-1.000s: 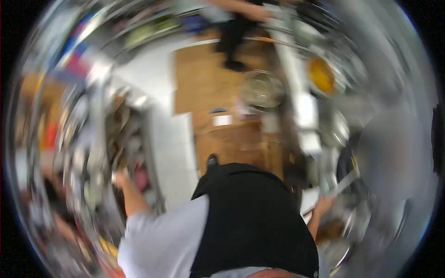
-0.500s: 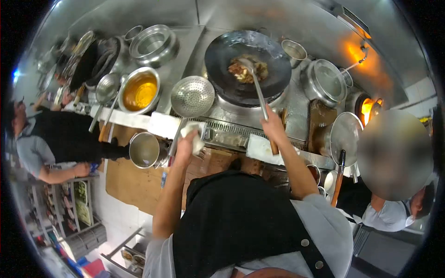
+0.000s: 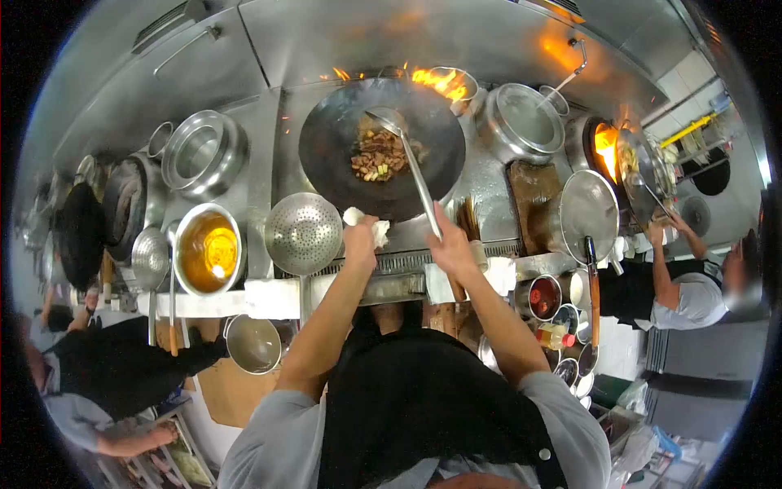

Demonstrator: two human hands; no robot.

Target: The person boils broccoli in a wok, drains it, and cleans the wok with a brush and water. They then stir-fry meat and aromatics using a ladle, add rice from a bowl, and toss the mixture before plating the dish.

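A black wok (image 3: 330,167) sits over the burner with chopped browned meat and pale pieces (image 3: 379,156) in its middle. My right hand (image 3: 453,248) is closed round the handle of a long steel ladle (image 3: 415,175), whose bowl rests among the food. My left hand (image 3: 359,247) is closed on a folded white cloth (image 3: 380,234) at the wok's near rim. The fingers' exact grip on the rim is hidden. Just left of that hand lies a perforated skimmer (image 3: 303,234), its handle toward me.
Flames (image 3: 440,81) rise behind the wok. Left are a bowl of golden oil (image 3: 209,248) and a steel pot (image 3: 204,155); right, a lidded pot (image 3: 528,122) and a strainer (image 3: 588,213). One co-worker (image 3: 688,293) works at the right burner, another (image 3: 114,375) stands left.
My left hand with the cloth has moved from beside the skimmer's handle to the wok's near rim. Flames now show behind the wok. The co-worker's pan at right has moved away from me.
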